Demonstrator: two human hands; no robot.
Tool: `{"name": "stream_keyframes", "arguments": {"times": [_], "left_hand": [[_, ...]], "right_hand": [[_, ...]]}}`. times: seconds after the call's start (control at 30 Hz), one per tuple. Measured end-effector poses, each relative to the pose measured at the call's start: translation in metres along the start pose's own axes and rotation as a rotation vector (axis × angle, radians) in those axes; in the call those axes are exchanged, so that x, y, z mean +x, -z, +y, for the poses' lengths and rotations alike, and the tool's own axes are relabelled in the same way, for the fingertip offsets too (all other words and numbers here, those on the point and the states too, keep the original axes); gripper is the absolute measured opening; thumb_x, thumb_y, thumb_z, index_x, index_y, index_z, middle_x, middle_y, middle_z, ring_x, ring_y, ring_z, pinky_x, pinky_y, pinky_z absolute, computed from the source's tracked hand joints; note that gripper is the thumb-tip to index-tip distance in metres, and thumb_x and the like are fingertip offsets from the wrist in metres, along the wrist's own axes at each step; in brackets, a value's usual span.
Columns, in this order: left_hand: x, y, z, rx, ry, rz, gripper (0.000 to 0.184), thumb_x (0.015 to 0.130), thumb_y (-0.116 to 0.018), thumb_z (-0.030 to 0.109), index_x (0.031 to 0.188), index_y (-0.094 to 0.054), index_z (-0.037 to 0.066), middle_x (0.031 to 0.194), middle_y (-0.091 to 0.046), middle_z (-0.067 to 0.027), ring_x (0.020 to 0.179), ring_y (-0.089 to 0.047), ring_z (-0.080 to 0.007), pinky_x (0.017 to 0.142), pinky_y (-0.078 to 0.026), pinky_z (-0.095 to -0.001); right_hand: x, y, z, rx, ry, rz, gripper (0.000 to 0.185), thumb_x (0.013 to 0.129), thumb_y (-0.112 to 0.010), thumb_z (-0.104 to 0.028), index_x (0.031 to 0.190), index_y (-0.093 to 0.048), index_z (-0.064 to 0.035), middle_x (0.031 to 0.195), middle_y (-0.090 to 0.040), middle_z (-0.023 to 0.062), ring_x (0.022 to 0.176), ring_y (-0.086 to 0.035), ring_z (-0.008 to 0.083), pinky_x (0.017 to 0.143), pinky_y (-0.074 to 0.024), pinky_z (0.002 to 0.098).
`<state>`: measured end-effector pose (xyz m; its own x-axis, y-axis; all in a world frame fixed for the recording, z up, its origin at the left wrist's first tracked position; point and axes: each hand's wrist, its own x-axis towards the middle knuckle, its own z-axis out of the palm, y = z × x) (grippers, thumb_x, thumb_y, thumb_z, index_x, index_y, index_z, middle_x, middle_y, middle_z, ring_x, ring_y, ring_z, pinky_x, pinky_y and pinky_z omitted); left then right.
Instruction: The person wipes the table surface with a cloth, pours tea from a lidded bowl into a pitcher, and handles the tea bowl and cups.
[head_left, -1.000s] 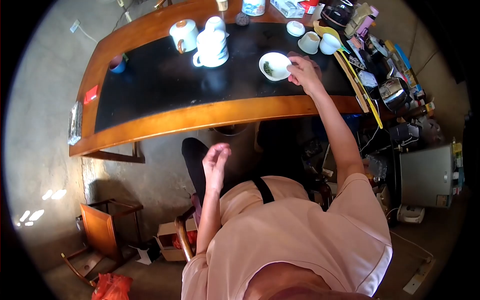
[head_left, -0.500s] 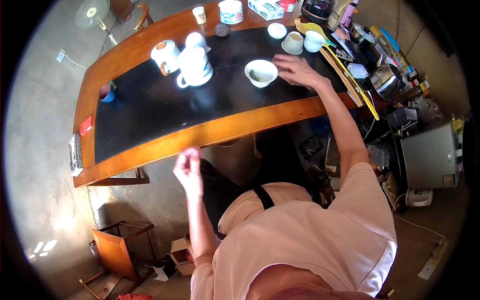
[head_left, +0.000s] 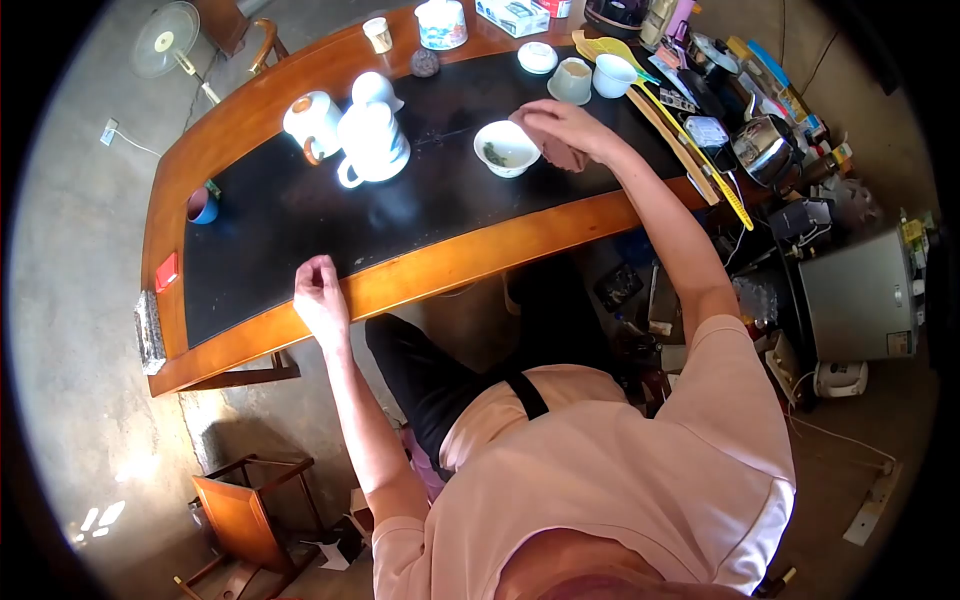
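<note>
My right hand [head_left: 572, 128] is closed on a reddish-brown cloth [head_left: 565, 155] over the black table top, just right of a white bowl [head_left: 507, 150]. Small green leaves lie inside the bowl. Fingers bent together, my left hand [head_left: 321, 290] is at the table's front edge; what it holds, if anything, is hidden. Beyond it stand a white pot with a handle [head_left: 372, 140], a white mug with a brown handle [head_left: 312, 122] and a small round white vessel [head_left: 372, 89].
A white cup [head_left: 613, 76], a pale cup [head_left: 571, 82] and a white lid [head_left: 537, 58] stand behind my right hand. A yellow strip [head_left: 700, 155] and a kettle [head_left: 765, 150] are at the right. A blue cup [head_left: 203, 207] stands at the left.
My right hand has let go of the bowl and taken hold of the brown cloth. My left hand has moved left and forward to the table edge. The view has shifted.
</note>
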<state>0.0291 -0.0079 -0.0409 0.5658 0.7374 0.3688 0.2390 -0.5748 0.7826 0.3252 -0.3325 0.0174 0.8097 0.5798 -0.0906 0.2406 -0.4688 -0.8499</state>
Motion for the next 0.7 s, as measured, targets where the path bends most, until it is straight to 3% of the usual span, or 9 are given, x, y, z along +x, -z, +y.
{"name": "stream_keyframes", "arguments": {"times": [0.17, 0.3, 0.33, 0.43, 0.57, 0.63, 0.7], "left_hand": [[0.001, 0.003, 0.000, -0.002, 0.040, -0.001, 0.016, 0.091, -0.063, 0.017, 0.094, -0.069, 0.003, 0.081, -0.069, -0.0119, 0.071, -0.063, -0.0172, 0.070, -0.052, -0.0305], [0.003, 0.003, 0.004, 0.005, 0.044, -0.015, 0.017, 0.090, -0.063, 0.018, 0.094, -0.069, 0.002, 0.083, -0.069, -0.0127, 0.072, -0.064, -0.0197, 0.071, -0.052, -0.0313], [0.003, 0.004, 0.005, 0.014, 0.038, -0.013, 0.018, 0.090, -0.063, 0.018, 0.094, -0.069, 0.002, 0.084, -0.069, -0.0131, 0.072, -0.064, -0.0206, 0.071, -0.052, -0.0316], [0.004, 0.004, 0.003, 0.034, 0.037, -0.008, 0.020, 0.091, -0.061, 0.020, 0.095, -0.070, 0.002, 0.089, -0.070, -0.0154, 0.076, -0.067, -0.0263, 0.074, -0.053, -0.0338], [0.005, 0.004, 0.004, 0.039, -0.066, 0.028, 0.022, 0.091, -0.062, 0.023, 0.096, -0.070, 0.003, 0.088, -0.070, -0.0154, 0.076, -0.067, -0.0283, 0.075, -0.053, -0.0341], [0.000, 0.008, 0.005, -0.021, -0.022, 0.044, 0.019, 0.091, -0.063, 0.020, 0.094, -0.070, 0.002, 0.082, -0.070, -0.0121, 0.071, -0.066, -0.0231, 0.071, -0.053, -0.0318], [-0.006, 0.000, -0.018, -0.653, 0.005, 0.118, 0.014, 0.092, -0.064, 0.016, 0.092, -0.069, 0.003, 0.076, -0.067, -0.0073, 0.067, -0.062, -0.0152, 0.067, -0.051, -0.0268]], "right_hand": [[0.002, -0.001, -0.015, -0.091, -0.054, -0.088, 0.057, 0.085, -0.065, -0.031, 0.134, -0.051, -0.0054, 0.120, -0.060, 0.0110, 0.105, -0.058, 0.0183, 0.090, -0.0480, 0.0302], [0.012, -0.004, -0.021, -0.321, -0.117, -0.111, 0.049, 0.083, -0.065, -0.027, 0.125, -0.055, -0.0030, 0.106, -0.065, 0.0122, 0.093, -0.063, 0.0187, 0.083, -0.0509, 0.0312], [0.011, -0.006, -0.025, -0.306, -0.103, -0.105, 0.044, 0.083, -0.065, -0.025, 0.120, -0.058, -0.0018, 0.099, -0.066, 0.0122, 0.086, -0.064, 0.0187, 0.078, -0.0520, 0.0308], [-0.005, -0.007, -0.044, -0.153, -0.215, -0.139, 0.042, 0.083, -0.065, -0.021, 0.118, -0.059, 0.0005, 0.097, -0.066, 0.0130, 0.085, -0.064, 0.0175, 0.077, -0.0519, 0.0292], [-0.051, -0.021, -0.051, 0.045, 0.121, -0.056, 0.044, 0.082, -0.068, -0.017, 0.119, -0.058, 0.0035, 0.096, -0.066, 0.0084, 0.080, -0.062, 0.0125, 0.071, -0.0501, 0.0263], [-0.099, -0.040, -0.076, 0.163, 0.201, -0.094, 0.037, 0.083, -0.067, -0.015, 0.112, -0.060, 0.0056, 0.090, -0.066, 0.0052, 0.078, -0.060, 0.0086, 0.072, -0.0496, 0.0238], [-0.150, -0.065, -0.096, 0.182, 0.107, -0.269, 0.036, 0.084, -0.066, -0.015, 0.113, -0.059, 0.0064, 0.092, -0.067, 0.0051, 0.079, -0.060, 0.0091, 0.074, -0.0498, 0.0240]]}}
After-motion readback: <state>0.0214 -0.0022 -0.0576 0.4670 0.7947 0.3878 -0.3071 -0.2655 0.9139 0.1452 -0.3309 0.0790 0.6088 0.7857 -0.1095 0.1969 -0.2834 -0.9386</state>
